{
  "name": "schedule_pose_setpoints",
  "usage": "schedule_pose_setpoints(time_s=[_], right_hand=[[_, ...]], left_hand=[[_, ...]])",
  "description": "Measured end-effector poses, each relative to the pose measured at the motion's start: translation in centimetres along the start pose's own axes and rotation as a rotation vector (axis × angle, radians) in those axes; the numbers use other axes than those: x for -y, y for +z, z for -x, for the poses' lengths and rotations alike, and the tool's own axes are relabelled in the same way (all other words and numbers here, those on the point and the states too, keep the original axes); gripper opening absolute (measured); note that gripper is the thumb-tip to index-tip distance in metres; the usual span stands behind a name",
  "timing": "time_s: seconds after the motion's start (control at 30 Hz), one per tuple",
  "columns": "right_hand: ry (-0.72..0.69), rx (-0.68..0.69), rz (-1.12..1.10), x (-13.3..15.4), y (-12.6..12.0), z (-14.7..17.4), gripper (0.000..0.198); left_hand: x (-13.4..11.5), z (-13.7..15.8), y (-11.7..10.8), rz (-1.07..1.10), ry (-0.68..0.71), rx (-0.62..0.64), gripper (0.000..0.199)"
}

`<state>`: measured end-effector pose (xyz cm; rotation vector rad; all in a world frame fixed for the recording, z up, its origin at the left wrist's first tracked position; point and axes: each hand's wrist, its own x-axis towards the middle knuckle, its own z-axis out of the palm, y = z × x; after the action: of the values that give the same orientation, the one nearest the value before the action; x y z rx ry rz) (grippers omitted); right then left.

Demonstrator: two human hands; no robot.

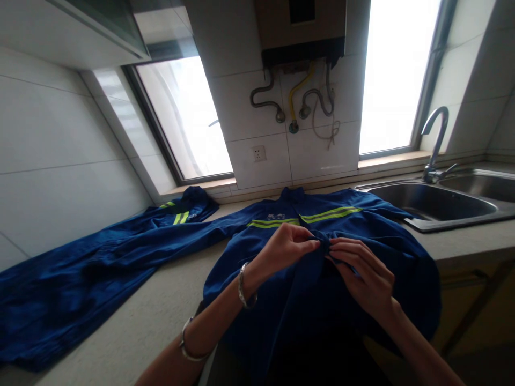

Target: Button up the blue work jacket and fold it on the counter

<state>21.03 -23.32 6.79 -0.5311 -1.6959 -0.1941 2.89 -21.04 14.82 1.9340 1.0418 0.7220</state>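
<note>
A blue work jacket (257, 268) with yellow-green stripes across its chest lies spread over the countertop, its lower part hanging over the front edge. My left hand (287, 246) pinches the front edge of the jacket between thumb and fingers. Close beside it, my right hand (364, 271) also grips the cloth at the front opening, fingers closed. The fingertips of both hands nearly meet there, and any button or fastening between them is hidden. On my left wrist hang two silver bangles (242, 287).
More blue clothing (80, 279) with yellow-green bands lies along the counter (132, 316) at left. A steel sink (434, 201) with a faucet (436, 145) is at right. Pipes (295, 102) hang under a water heater (301, 32), between two windows.
</note>
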Motion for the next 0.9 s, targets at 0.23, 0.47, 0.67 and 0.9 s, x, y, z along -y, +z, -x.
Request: schedule_pose_setpoints(time_s=[0.23, 0.47, 0.67, 0.9], right_hand=[[-0.047, -0.051, 0.008, -0.1, 1.2, 1.1, 0.027], [-0.035, -0.021, 0.014, -0.8, 1.7, 1.9, 0.033], [0.179, -0.117, -0.061, -0.8, 1.2, 1.8, 0.018], [0.762, -0.447, -0.061, -2.7, -1.2, 1.7, 0.024]], left_hand=[[0.1, -0.3, 1.1, 0.043, 0.052, -0.113, 0.021], [1.1, -0.9, 1.8, 0.023, 0.079, -0.150, 0.019], [0.6, 0.3, 0.1, -0.091, 0.014, 0.208, 0.018], [-1.7, 3.9, 5.3, -0.981, 0.124, 0.193, 0.006]])
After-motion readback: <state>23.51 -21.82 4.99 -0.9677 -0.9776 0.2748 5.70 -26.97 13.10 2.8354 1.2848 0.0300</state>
